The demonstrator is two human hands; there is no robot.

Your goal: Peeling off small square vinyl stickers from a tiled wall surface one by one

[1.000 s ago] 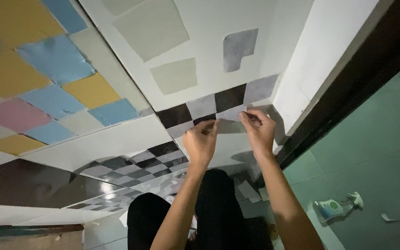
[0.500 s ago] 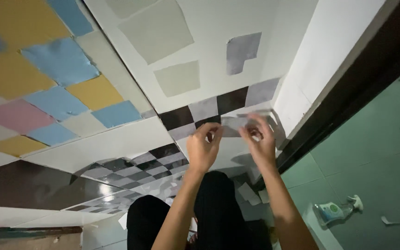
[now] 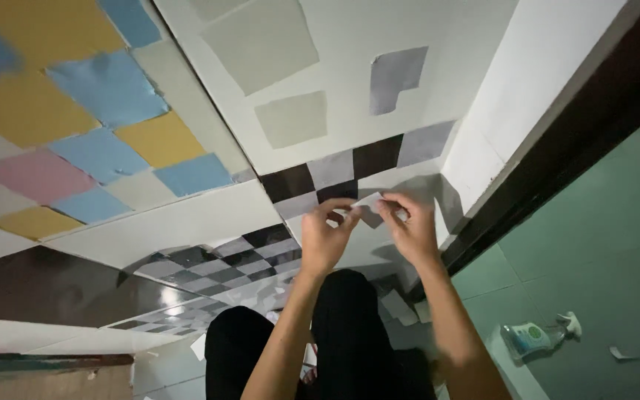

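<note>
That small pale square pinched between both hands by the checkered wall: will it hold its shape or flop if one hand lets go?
The pale square looks paper-thin, so probably floppy and very light. The left hand and right hand pinch it by fingertips only, suggesting little weight. Torn edges on the wall patches hint it tears easily.

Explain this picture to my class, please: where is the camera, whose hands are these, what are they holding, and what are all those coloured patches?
The camera sits on a person's head and looks down past their dark-clad knees. Both hands are that person's own. The left hand and right hand pinch a small pale square piece between the fingertips, near a white wall. Black and grey squares are stuck on it in a checker pattern. A neighbouring panel carries blue, yellow and pink squares. On the green floor lies a small white and green tool.
</note>
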